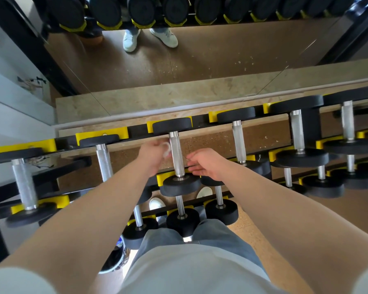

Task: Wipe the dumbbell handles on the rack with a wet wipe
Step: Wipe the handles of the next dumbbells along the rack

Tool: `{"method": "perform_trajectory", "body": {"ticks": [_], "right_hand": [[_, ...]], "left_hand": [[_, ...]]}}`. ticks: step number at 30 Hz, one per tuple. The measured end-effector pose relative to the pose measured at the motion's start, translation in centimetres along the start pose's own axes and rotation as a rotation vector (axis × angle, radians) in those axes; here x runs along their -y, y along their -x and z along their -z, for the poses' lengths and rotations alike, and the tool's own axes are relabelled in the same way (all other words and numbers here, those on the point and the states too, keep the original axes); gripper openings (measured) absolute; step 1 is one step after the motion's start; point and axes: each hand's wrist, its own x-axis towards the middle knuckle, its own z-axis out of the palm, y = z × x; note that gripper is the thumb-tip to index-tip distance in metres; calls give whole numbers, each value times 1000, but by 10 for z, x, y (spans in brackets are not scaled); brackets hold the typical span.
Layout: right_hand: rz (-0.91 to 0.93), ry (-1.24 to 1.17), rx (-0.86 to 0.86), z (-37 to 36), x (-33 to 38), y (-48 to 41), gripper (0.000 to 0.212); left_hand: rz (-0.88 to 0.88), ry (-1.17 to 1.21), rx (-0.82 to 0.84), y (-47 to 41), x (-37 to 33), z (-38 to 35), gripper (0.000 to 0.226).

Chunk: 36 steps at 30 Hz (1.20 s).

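A black and yellow rack (102, 134) holds a row of black dumbbells with silver knurled handles. The dumbbell in the middle has its handle (176, 153) between my two hands. My left hand (152, 154) grips a crumpled white wet wipe (166, 149), which sits just left of that handle's upper part. My right hand (206, 163) is to the right of the handle with fingers straight and pointing left, their tips close to the handle's lower part. It holds nothing.
Neighbouring handles stand to the left (103, 162) and right (238, 141) on the top tier. Lower tiers carry smaller dumbbells (182, 219) near my legs. A mirror (200, 60) behind the rack reflects the floor and white shoes. A white wall lies at the left.
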Motion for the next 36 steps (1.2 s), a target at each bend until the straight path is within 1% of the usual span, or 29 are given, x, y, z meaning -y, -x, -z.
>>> {"method": "perform_trajectory", "body": {"ticks": [1, 3, 7, 9, 11, 12, 14, 16, 17, 19, 21, 24, 25, 26, 28, 30, 31, 32, 33, 34, 36], "right_hand": [[0, 3, -1, 0, 1, -1, 32], [3, 15, 2, 1, 1, -2, 32], [-1, 26, -6, -2, 2, -4, 34], [-10, 35, -9, -5, 2, -4, 34], [-8, 44, -7, -6, 3, -5, 34], [-7, 49, -6, -6, 4, -5, 34], [-6, 51, 1, -3, 4, -5, 34], [0, 47, 8, 1, 4, -4, 34], [2, 48, 8, 2, 4, -4, 34], [4, 51, 3, 5, 3, -5, 34], [3, 46, 1, 7, 1, -4, 34], [-3, 39, 3, 8, -3, -3, 35], [-6, 37, -1, 8, -4, -3, 35], [-8, 37, -5, 7, -4, -4, 35], [-3, 46, -5, 6, -4, -4, 34], [-4, 52, 3, 7, -2, -3, 34], [-5, 52, 2, 6, -1, -2, 33], [-5, 54, 0, 6, 1, -1, 33], [-3, 58, -3, 5, 3, 0, 32], [-2, 63, -5, 5, 3, 1, 32], [4, 72, -2, 4, 3, 2, 32]], "left_hand": [[-16, 94, 9, -3, -11, -2, 22], [-30, 126, 68, -3, -18, -3, 28], [58, -151, 222, 13, 9, -5, 27], [100, -218, 271, 14, 22, -6, 33], [95, -215, 253, 9, 23, -1, 34], [74, -198, 222, 4, 22, 2, 29], [-4, -107, 152, -4, 12, 6, 17], [-74, 32, 97, -7, -3, 7, 10], [-90, 82, 85, -5, -9, 5, 9], [-78, 83, 104, -4, -10, 2, 10], [-41, -100, 108, -2, 3, 2, 13], [-13, -524, 150, 11, 28, -1, 13], [-26, -608, 146, 15, 32, -2, 15], [-26, -630, 128, 16, 32, -3, 17], [11, -541, 77, 13, 25, -4, 19], [41, -235, -7, 3, 12, -3, 33], [50, -54, -29, 3, 2, -3, 32], [52, 95, -26, 2, -7, -3, 23], [55, 175, -6, 6, -17, -3, 16], [56, 209, 24, 7, -21, -2, 16], [35, 183, 88, 12, -22, 3, 18]]}}
